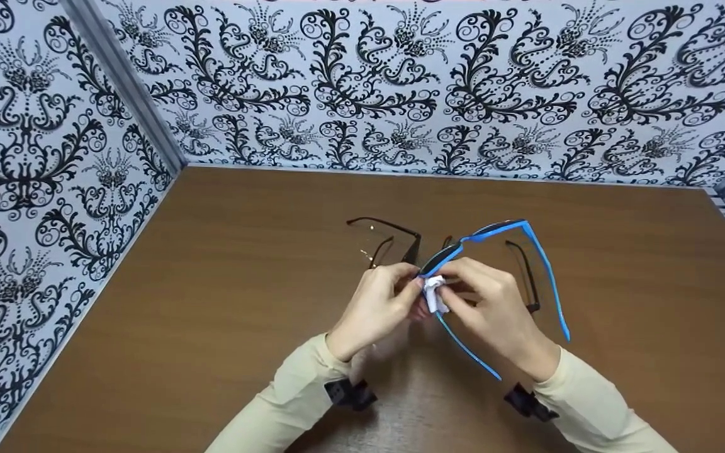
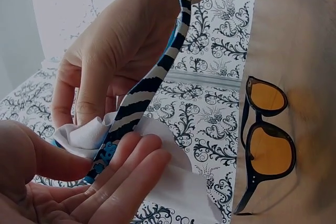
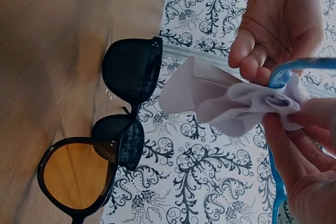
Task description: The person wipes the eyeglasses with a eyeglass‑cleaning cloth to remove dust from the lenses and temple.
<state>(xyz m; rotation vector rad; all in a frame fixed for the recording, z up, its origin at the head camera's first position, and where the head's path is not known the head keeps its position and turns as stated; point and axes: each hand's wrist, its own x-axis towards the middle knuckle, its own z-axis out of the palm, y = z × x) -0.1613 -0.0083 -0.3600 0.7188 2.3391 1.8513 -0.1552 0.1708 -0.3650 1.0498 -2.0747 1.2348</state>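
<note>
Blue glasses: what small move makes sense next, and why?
Probably rub the white cloth gently across the nearer lens: the right hand holds it bunched at that end of the blue glasses, while the left hand pinches them there.

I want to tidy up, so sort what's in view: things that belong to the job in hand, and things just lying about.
In the job:
blue glasses, held by the left hand
white cloth, pinched against them by the right hand

Apparently just lying about:
black glasses with orange lenses
black glasses with dark lenses
</note>
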